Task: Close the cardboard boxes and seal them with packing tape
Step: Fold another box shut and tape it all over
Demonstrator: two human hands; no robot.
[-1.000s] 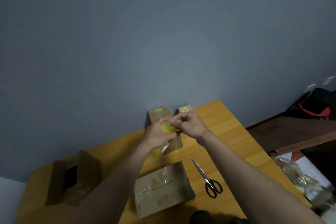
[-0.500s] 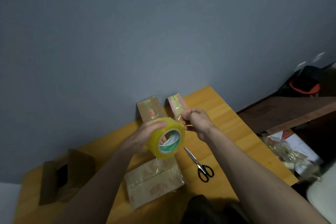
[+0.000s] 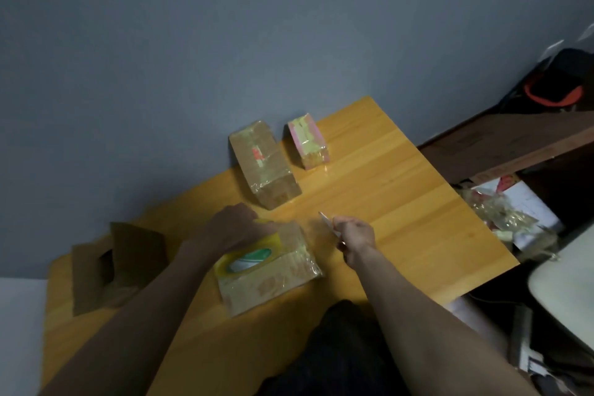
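On the wooden table (image 3: 401, 202), a tape-covered cardboard box (image 3: 273, 283) lies in front of me. My left hand (image 3: 231, 228) grips a yellow packing tape roll (image 3: 250, 259) and holds it down on the box's top. To the right of the box, my right hand (image 3: 353, 238) is curled round a pair of scissors (image 3: 328, 222). Only the blade tip sticks out, pointing away from me. A brown cardboard box (image 3: 119, 264) with open flaps stands at the table's left end.
Two taped boxes stand at the back of the table: a brown one (image 3: 263, 164) and a smaller pink one (image 3: 308, 141). A dark wooden shelf (image 3: 514, 145) and crumpled plastic packaging (image 3: 501, 215) lie off the right edge. A pale chair (image 3: 569, 292) is at far right.
My left hand lowered the tape roll from mid-air onto the near box. My right hand let go of the tape end and took the scissors from the table.
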